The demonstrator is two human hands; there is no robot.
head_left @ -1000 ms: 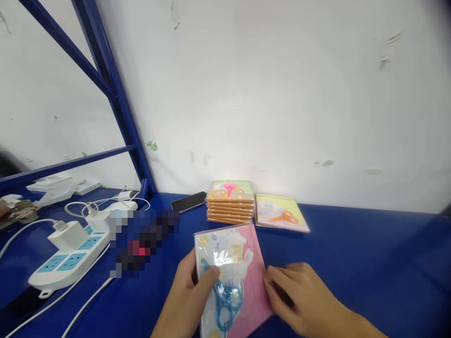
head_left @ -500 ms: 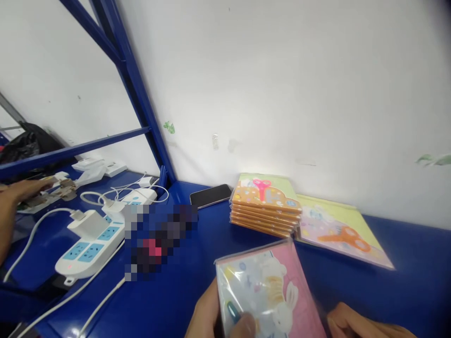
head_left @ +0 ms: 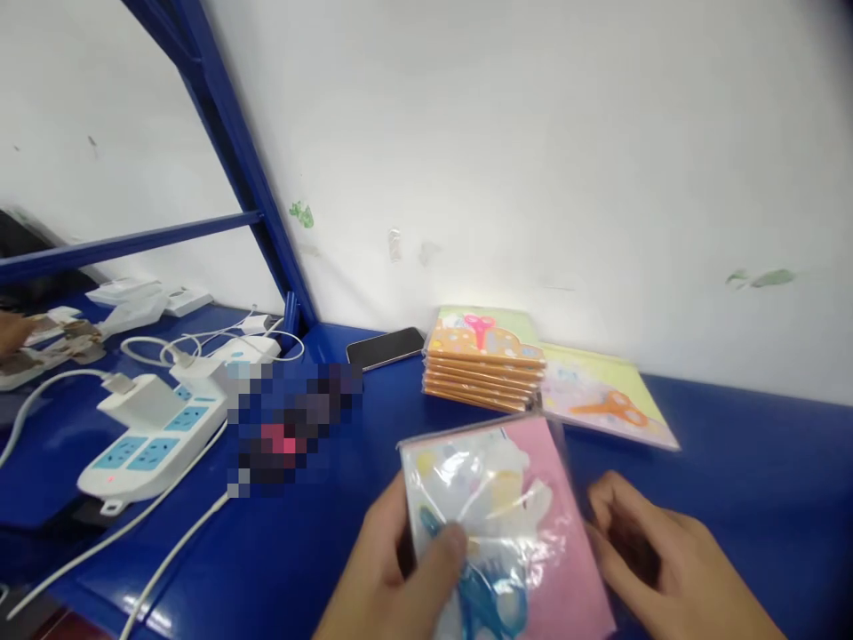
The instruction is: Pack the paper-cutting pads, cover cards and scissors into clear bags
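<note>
At the far left edge, another person's hand point(head_left: 9, 331) lies among small white things on the blue tabletop point(head_left: 766, 462); it is cut by the border. Next to the right is a white power strip point(head_left: 150, 436) with blue sockets. A white charger point(head_left: 143, 402) is plugged in it, and white cables run from it toward the front edge. Behind it a blue metal post point(head_left: 233, 169) rises slanted against the white wall. A dark phone point(head_left: 386, 347) lies flat near the wall. Just beside it on the right is a stack of orange packets point(head_left: 483, 364), and touching the stack on its right a single yellow packet point(head_left: 606, 398) with orange scissors lies flat.

In front, the left hand point(head_left: 390, 578) grips a pink packet point(head_left: 533, 533) wrapped in clear plastic. The thumb presses on its front near a pair of blue scissors point(head_left: 486, 591) inside, and the other fingers are hidden behind. The packet is lifted and tilted, low in the middle of the view, in front of the stack. The right hand point(head_left: 659, 560) is just beside the packet's right edge, its fingers loosely bent and holding nothing; I cannot tell if they touch the plastic.
</note>
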